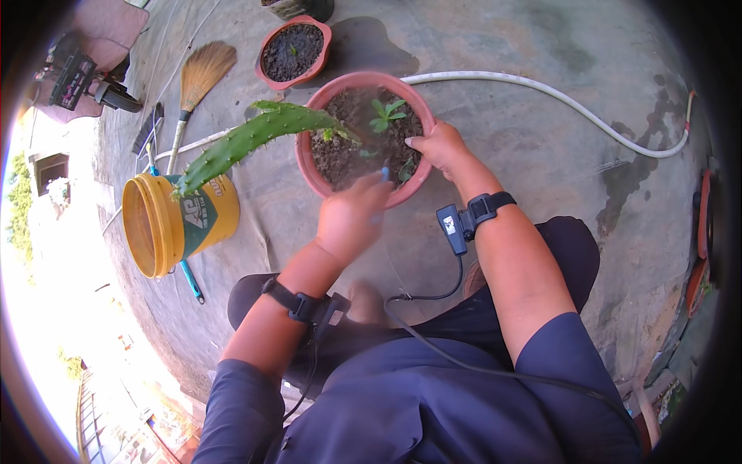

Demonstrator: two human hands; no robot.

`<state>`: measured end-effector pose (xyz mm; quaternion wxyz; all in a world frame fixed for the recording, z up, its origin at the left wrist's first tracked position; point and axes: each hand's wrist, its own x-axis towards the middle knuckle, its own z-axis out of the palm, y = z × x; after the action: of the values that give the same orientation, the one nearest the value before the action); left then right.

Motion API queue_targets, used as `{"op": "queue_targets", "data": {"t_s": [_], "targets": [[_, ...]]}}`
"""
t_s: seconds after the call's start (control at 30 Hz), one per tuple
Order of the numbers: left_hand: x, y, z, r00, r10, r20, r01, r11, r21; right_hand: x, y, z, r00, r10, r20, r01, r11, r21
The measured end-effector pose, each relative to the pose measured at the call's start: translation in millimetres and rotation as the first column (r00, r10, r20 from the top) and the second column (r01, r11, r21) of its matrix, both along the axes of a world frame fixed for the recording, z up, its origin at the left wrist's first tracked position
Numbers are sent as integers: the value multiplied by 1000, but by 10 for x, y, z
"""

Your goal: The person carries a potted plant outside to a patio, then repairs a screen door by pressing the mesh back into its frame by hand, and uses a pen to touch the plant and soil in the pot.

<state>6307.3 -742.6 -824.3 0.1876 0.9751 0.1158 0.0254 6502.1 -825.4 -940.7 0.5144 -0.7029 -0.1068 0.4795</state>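
Observation:
A round terracotta-coloured plastic pot (305, 155) full of loose brown soil (351, 107) stands before me. My right hand (443, 148) grips its right rim, the thumb over the inner edge. Over the near rim, my left hand (355, 211) is closed around a slim blue object (385, 173), perhaps a tool handle; motion blur and the fingers hide most of it. A small leafy green plant (385, 116) grows in the soil, with a few leaves (407, 169) lower right. A long spiny cactus stem (249, 136) leans out over the left rim.
Left of the pot, a yellow bucket (217, 214) lies on its side, near a straw broom (203, 72). A smaller pot of dark soil (293, 52) stands beyond. A white hose (522, 83) curves across the concrete floor (493, 127). A black cable (429, 348) crosses my lap.

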Motion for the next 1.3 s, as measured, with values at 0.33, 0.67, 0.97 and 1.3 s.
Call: {"op": "queue_targets", "data": {"t_s": [0.33,0.67,0.97,1.3], "targets": [[-53,-37,428,999,54,-5,-54,998,14,26,-10,-31,996,44,80,-40,998,-50],[6,-18,91,998,29,50,-35,990,134,-6,13,51,999,10,48,-10,1000,0],[-13,-21,-116,996,72,58,-75,996,51,-20,6,102,1000,-3,26,3,1000,-3],[-223,103,455,997,61,52,-54,991,-119,-1,2,46,999,26,42,-25,999,-24]]}}
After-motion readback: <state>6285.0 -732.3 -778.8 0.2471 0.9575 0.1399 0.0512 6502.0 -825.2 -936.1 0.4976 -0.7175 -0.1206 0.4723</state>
